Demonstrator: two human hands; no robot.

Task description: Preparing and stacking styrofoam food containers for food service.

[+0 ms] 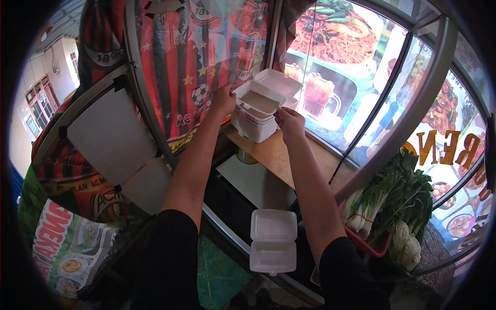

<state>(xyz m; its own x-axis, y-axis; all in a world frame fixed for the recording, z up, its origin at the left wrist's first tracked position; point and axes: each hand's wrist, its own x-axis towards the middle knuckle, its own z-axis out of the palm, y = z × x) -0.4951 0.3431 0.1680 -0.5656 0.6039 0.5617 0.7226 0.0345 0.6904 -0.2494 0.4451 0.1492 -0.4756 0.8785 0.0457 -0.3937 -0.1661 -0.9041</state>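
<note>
A stack of white foam clamshell food boxes (255, 130) stands on a wooden shelf (277, 161) in front of me. Its top box (267, 112) has the lid (279, 82) folded back, and a brown paper sheet (261, 102) lies inside. My left hand (224, 101) grips this top box at its left edge. At the near right corner, the fingertips of my right hand (291, 122) pinch its rim. Closer to my body, another foam box (273, 255) lies spread open, its inside showing and nothing in it.
Below the shelf are a pale board (248, 186) and a partly hidden glass jar (247, 156). Bundled leafy greens (372, 209) fill a red basket (372, 248) on the right. A metal frame post (399, 112) slants beside my right arm. Glass panes with food pictures (329, 50) stand behind.
</note>
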